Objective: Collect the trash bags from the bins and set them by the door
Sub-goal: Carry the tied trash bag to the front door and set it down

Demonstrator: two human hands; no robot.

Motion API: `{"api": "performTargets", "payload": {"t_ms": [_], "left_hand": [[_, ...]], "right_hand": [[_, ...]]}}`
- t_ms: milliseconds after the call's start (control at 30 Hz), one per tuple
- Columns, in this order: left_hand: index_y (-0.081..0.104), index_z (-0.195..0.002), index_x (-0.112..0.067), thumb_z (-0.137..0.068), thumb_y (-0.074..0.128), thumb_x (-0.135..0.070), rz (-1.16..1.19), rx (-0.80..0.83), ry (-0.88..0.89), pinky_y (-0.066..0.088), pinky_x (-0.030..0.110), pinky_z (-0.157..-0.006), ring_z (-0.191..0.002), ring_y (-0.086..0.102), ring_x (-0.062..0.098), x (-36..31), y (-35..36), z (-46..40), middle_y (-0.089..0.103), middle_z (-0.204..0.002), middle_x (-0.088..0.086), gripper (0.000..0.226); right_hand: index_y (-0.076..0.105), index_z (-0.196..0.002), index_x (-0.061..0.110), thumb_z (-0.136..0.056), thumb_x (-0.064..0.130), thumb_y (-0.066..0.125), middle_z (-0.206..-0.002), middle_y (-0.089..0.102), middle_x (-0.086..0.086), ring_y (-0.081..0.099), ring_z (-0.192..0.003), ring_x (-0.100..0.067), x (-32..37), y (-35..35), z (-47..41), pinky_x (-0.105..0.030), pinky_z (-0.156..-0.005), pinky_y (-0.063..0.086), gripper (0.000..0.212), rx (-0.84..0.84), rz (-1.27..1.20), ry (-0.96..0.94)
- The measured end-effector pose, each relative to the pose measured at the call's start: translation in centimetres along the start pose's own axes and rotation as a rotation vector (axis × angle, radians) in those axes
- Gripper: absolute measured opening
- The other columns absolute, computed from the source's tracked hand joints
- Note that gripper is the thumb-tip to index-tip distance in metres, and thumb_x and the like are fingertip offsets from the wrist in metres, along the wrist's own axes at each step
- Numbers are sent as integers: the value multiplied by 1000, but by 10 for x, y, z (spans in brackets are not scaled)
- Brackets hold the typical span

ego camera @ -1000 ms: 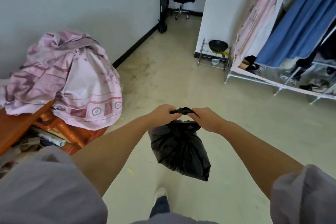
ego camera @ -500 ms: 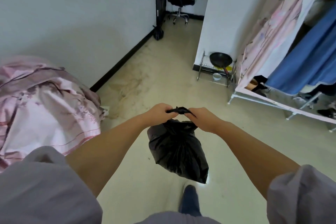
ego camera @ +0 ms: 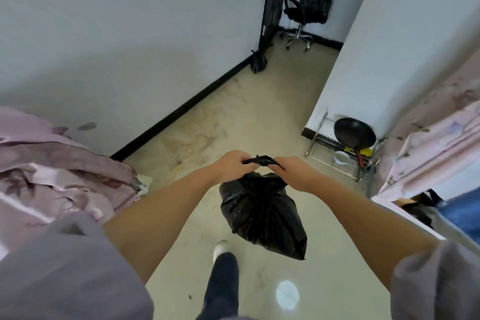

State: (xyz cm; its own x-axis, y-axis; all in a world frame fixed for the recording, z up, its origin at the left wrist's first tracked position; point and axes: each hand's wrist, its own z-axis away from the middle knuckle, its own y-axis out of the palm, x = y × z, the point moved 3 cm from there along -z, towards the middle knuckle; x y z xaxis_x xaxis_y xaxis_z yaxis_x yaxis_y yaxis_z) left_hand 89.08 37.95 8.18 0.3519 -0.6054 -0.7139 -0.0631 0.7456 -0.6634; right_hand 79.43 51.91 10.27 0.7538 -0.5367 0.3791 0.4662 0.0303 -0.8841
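Note:
A full black trash bag (ego camera: 262, 215) hangs in front of me above the floor. My left hand (ego camera: 233, 166) and my right hand (ego camera: 293, 171) both grip its gathered top, one at each end of the twisted neck. A second tied black trash bag (ego camera: 258, 63) sits on the floor far ahead, against the wall beside a dark door frame (ego camera: 272, 0).
Pink bedding (ego camera: 59, 174) is piled at the left. A wire rack (ego camera: 340, 156) holding a black pan (ego camera: 354, 132) stands by the white wall corner on the right, beside a pink fabric wardrobe cover (ego camera: 436, 143). An office chair (ego camera: 309, 8) stands beyond the doorway. My foot (ego camera: 220, 249) is on the floor.
I have walked forward down the passage with the bag held the same way. The bedding slid to the left edge, and the rack, door frame and far bag came closer.

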Motion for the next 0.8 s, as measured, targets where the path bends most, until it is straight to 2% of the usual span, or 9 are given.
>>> {"api": "performTargets", "payload": {"t_ms": [200,433,600,800], "left_hand": [[52,-75,-11,-94,53,-32,-37,44,22,30,21,-51,-51,41,10,8,-67,-149,44,-57,-3,28],[55,-77,-9,-94,53,-32,-77,73,70,31,26,-55,-55,42,12,5,-151,-303,46,-61,-1,29],[52,-74,-9,-94,52,-30,-71,67,63,29,25,-53,-52,40,11,12,-191,-420,44,-58,-2,29],[49,-73,-10,-95,52,-30,-47,23,35,28,25,-54,-52,39,11,11,-236,-564,43,-58,-3,30]], "right_hand": [[49,-84,15,-101,33,36,-65,47,5,48,-65,-19,-49,-62,-142,-25,-54,33,28,-31,-43,45],[48,-83,14,-101,31,35,-64,45,4,42,-56,-11,-87,-141,-281,-23,-51,30,28,-42,-80,53],[52,-88,10,-101,33,34,-66,47,3,46,-63,-19,-136,-186,-391,-30,-57,34,32,-42,-63,52],[53,-90,9,-101,34,34,-65,46,2,43,-59,-17,-200,-251,-522,-29,-53,30,33,-16,-29,3]]}}
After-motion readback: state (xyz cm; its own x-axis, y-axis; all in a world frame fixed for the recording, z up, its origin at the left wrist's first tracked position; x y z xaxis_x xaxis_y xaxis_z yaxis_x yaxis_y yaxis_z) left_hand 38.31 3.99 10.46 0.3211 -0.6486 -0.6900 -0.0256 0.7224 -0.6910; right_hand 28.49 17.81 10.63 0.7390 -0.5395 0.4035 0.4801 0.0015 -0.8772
